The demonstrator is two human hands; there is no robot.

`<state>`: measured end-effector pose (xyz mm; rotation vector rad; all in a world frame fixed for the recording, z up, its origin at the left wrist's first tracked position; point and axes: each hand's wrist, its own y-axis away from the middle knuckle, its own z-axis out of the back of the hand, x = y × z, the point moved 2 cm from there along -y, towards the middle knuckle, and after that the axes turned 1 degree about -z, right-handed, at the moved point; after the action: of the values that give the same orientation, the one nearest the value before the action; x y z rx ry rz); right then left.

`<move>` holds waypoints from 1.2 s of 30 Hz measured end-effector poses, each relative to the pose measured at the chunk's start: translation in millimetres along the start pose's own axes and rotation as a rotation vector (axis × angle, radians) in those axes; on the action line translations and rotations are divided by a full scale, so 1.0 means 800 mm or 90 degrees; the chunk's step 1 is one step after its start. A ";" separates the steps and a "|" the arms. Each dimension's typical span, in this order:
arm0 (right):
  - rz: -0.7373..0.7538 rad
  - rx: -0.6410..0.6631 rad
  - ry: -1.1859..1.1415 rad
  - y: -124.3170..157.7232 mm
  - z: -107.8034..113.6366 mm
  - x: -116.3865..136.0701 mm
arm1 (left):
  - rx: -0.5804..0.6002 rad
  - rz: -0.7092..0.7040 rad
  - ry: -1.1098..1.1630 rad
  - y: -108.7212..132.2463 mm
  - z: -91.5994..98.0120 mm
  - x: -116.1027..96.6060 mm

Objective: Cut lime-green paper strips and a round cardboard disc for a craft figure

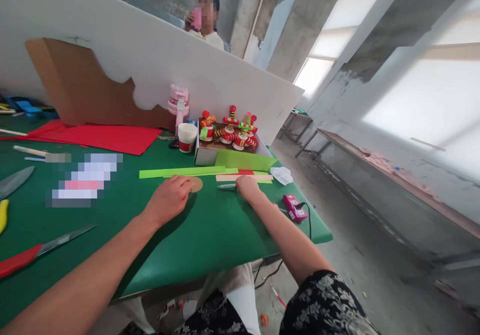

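Note:
My left hand (168, 201) pinches the edge of a small round tan disc (196, 184), seemingly cardboard, just above the green tabletop. To its right, my right hand (247, 189) has its fingers curled down at a pale pink strip (225, 178); what they grip, if anything, is hidden. A slim grey pen-like tool (226, 186) pokes out left of that hand, its other end covered. Bright green paper strips (180, 172) lie just beyond both hands.
Behind the strips, a box (206, 156) holds several red and green spring figures, beside paper cups (187, 137) and a pink bottle (178, 105). Red-handled scissors (41, 250) lie left. A crumpled tissue (282, 175) and a purple box with a cable (294, 208) sit right. A person stands beyond the partition.

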<state>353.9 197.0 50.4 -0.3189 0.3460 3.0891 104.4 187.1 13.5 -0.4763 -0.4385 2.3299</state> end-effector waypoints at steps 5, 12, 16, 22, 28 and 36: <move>0.015 -0.047 0.000 0.034 0.018 0.018 | -0.014 0.016 0.010 -0.001 0.006 0.004; 0.195 -0.132 -0.153 0.140 -0.022 0.095 | 0.050 0.093 0.055 -0.003 0.014 0.029; 0.132 -0.285 -0.502 0.162 -0.046 0.095 | 0.143 0.092 0.128 0.000 0.024 0.036; 0.019 -0.336 -0.905 0.158 -0.057 0.090 | 0.476 -0.054 0.348 0.011 0.035 0.002; -0.002 -0.322 -0.939 0.146 -0.064 0.096 | 0.497 -0.059 0.257 0.010 0.032 -0.022; 0.041 -0.261 -0.966 0.153 -0.083 0.089 | 0.490 -0.076 0.274 0.012 0.022 -0.015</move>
<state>292.9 62.6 -0.4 1.8588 -0.3281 2.4250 99.3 168.5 27.1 -0.5191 0.6004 1.9996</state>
